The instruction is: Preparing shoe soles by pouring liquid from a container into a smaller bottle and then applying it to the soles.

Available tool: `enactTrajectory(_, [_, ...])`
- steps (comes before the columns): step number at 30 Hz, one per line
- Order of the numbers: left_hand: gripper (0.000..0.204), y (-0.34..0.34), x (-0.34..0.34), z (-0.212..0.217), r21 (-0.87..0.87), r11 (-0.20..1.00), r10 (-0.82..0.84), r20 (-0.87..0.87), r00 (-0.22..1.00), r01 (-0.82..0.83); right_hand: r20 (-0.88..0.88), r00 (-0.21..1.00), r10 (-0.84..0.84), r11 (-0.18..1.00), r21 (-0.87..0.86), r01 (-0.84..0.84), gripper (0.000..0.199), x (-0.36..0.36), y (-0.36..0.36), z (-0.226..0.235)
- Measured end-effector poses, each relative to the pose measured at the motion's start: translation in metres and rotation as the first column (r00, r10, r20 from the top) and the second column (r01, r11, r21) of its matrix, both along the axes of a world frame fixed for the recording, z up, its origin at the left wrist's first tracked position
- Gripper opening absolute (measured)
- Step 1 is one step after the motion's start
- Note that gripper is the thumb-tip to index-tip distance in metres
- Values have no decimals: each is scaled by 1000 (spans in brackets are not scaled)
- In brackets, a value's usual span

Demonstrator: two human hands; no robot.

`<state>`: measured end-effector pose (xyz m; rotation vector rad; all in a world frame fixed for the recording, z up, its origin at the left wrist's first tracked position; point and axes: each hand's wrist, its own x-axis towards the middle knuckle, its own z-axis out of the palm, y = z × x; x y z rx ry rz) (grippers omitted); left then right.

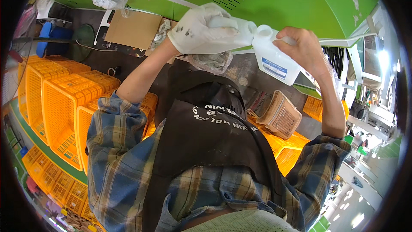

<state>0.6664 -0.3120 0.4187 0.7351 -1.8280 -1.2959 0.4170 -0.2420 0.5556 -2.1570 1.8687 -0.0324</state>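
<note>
My left hand (195,30), in a stained white glove, grips the handle of a translucent white plastic jug (236,38). That jug lies tilted on its side, its mouth facing right. Bare, my right hand (302,48) is closed round the handle of a second white jug (268,51), which has a blue and white label and an uncapped mouth. The two mouths are very close together; whether they touch, I cannot tell. Any liquid inside either jug is too faint to make out.
A green machine panel (279,4) with slots stands just beyond my hands. Orange plastic crates (60,111) are stacked at the left. A woven basket (281,116) rests by my right side, and a cardboard sheet (131,28) lies at the far left.
</note>
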Motion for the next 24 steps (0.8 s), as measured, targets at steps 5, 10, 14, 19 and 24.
enactTrajectory(5, [35, -2, -14, 18, 84, 996, 44, -25, 999, -41, 114, 991, -67, 989, -125, 81, 29, -25, 12, -4])
enactTrajectory(10, [33, 2, -31, 46, 213, 976, 106, -242, 965, -54, 386, 885, -260, 946, -84, 314, 30, -47, 30, -7])
enactTrajectory(14, [17, 5, -43, 73, 248, 958, 211, -256, 943, -147, 575, 761, -301, 919, -38, 392, 29, -44, 44, 4])
enactTrajectory(19, [18, 9, -68, 96, 300, 950, 189, -347, 919, -82, 755, 605, -253, 913, -22, 408, 34, -68, 53, -3])
enactTrajectory(24, [19, 13, -74, 103, 280, 959, 151, -411, 899, -33, 691, 680, -246, 891, -115, 440, 34, -72, 55, 1])
